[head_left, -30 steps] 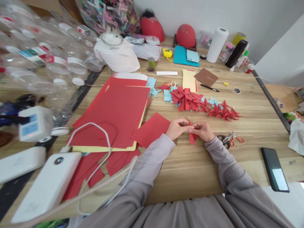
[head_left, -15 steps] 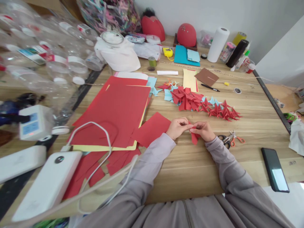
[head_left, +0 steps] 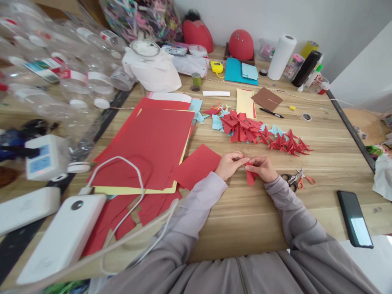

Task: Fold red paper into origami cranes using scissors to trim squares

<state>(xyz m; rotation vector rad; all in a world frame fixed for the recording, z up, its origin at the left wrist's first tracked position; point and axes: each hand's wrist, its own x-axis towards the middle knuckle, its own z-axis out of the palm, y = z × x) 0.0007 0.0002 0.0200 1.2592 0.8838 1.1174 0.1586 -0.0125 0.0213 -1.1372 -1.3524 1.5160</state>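
Note:
Between my two hands is a small piece of folded red paper (head_left: 250, 177), its lower part hanging down above the table. My left hand (head_left: 230, 164) pinches it at the upper left, thumb against fingers. My right hand (head_left: 263, 168) grips it from the right, with the thumb pointing left. The fingers partly hide the folds. Just left of my left hand lies a flat red paper square (head_left: 199, 165). Beyond my hands is a row of folded red paper figures (head_left: 240, 126), with light blue ones (head_left: 275, 130) among them.
Two pairs of scissors (head_left: 298, 179) lie right of my right hand, and a phone (head_left: 355, 218) farther right. A stack of red sheets (head_left: 147, 151) covers the left side. A white power bank (head_left: 63, 237) with a cable sits at front left. Plastic bottles (head_left: 70, 77) crowd the far left.
The red paper's upper part has turned slightly between my fingertips, and less of it shows above them. Both hands stay in nearly the same place.

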